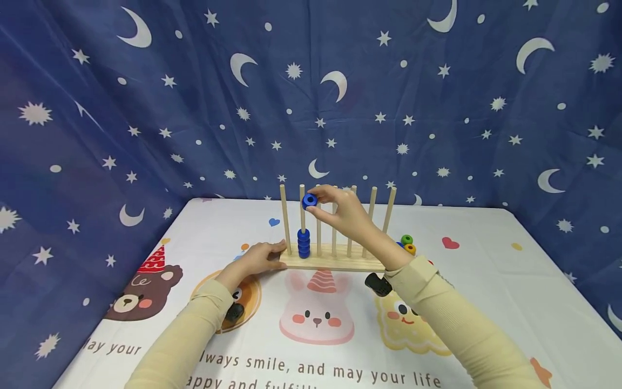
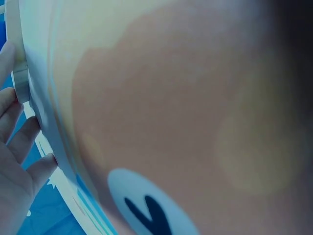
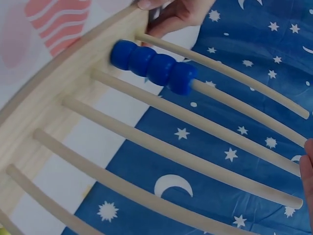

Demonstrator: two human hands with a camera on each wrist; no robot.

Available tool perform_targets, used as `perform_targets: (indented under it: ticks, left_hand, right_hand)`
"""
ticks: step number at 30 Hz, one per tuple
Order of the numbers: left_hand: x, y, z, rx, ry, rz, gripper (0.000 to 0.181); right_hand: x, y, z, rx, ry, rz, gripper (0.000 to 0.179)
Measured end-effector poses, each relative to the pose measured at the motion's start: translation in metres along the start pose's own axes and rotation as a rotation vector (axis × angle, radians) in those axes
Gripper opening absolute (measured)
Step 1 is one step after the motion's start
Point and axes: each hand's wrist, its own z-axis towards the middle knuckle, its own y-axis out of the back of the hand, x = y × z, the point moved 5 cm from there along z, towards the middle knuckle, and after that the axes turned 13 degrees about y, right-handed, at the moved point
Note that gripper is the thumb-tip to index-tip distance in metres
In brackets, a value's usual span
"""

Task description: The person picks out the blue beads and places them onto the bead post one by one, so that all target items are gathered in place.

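Observation:
A wooden peg rack [image 1: 335, 263] with several upright pegs stands on the table. My left hand [image 1: 257, 258] holds the left end of its base, thumb in front and fingers round the end. Several blue beads [image 1: 303, 244] are stacked at the bottom of the second peg from the left; the right wrist view shows this stack [image 3: 154, 67] too. Between thumb and fingertips, my right hand [image 1: 347, 213] pinches another blue bead [image 1: 309, 207] beside the top of that second peg. The held bead's hole faces the head camera. Only the edge of the right hand's fingers [image 3: 307, 171] shows in the right wrist view.
Right of the rack lie loose beads, among them a green bead [image 1: 406, 239] and a yellow bead [image 1: 410, 249], partly hidden by the right forearm. A printed white tablecloth [image 1: 476, 281] covers the table. Behind it hangs a blue star-and-moon curtain [image 1: 359, 140].

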Motion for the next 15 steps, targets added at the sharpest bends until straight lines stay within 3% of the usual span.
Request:
perform_targets:
  ticks: [15]
  left_hand:
    - [-0.001, 0.000, 0.002, 0.010, -0.006, -0.007, 0.064]
  right_hand:
    - [0.000, 0.007, 0.018, -0.041, -0.044, -0.019, 0.033]
